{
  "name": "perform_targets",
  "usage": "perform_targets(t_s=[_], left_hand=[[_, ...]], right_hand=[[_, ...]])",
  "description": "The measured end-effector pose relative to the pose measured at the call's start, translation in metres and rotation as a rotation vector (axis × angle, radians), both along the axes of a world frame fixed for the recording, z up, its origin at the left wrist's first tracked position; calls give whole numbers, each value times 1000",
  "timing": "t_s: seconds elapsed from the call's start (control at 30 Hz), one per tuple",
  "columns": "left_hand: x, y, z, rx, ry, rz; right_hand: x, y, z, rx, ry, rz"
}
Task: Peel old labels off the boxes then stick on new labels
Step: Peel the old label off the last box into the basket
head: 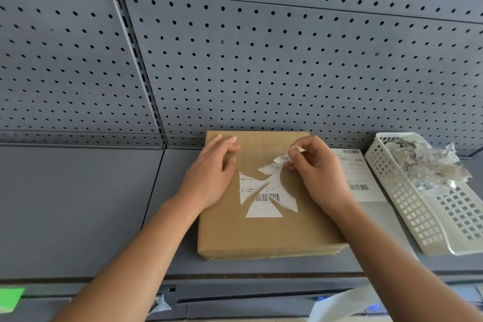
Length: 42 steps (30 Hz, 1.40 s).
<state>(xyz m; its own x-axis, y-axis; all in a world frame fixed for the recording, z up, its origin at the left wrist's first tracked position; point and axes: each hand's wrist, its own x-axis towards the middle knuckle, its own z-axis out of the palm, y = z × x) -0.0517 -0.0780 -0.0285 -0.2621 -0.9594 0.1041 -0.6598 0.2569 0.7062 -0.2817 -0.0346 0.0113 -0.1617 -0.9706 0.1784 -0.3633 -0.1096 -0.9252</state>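
Remnants of the old label (264, 208) cling to the middle of the box (261, 238), just below and left of your right hand (318, 175), which pinches a lifted strip (279, 159) at the label's upper right. Your left hand (209, 178) rests on the box's upper left, fingers relaxed. Pulling toward lower left looks right.

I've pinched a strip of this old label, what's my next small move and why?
Probably pull the strip further off with the right hand, left hand pressing the box: only its end is lifted, and much old label is stuck.
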Motion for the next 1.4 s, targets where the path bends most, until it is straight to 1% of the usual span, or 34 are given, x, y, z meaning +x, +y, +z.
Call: perform_targets(t_s=[0.07,0.13,0.3,0.37,0.47,0.67,0.8,0.97,1.1,1.2,1.4], left_hand=[[0,0,0,1,3,2],[0,-1,-1,3,5,3],[1,-2,-4,5,18,9],[2,-2,-5,6,16,9],[2,-2,-5,3,15,10],[1,-2,-3,-5,11,7],[2,-2,-3,-6,10,5],[2,-2,-3,-3,11,0],[3,-1,-2,-4,16,-1],[4,-1,-1,-3,16,-2],[3,0,0,-13,21,-14]], right_hand=[[0,0,1,17,-32,2],[-2,-1,0,45,-13,7],[-8,-5,1,109,176,7],[-11,-4,3,121,208,21],[-14,-1,5,118,170,12],[-22,3,14,93,19,-19],[-27,5,20,64,-11,-9],[-39,13,21,130,-25,1],[-50,20,20,180,-123,58],[-59,26,22,151,-61,30],[-80,36,24,75,-132,-81]])
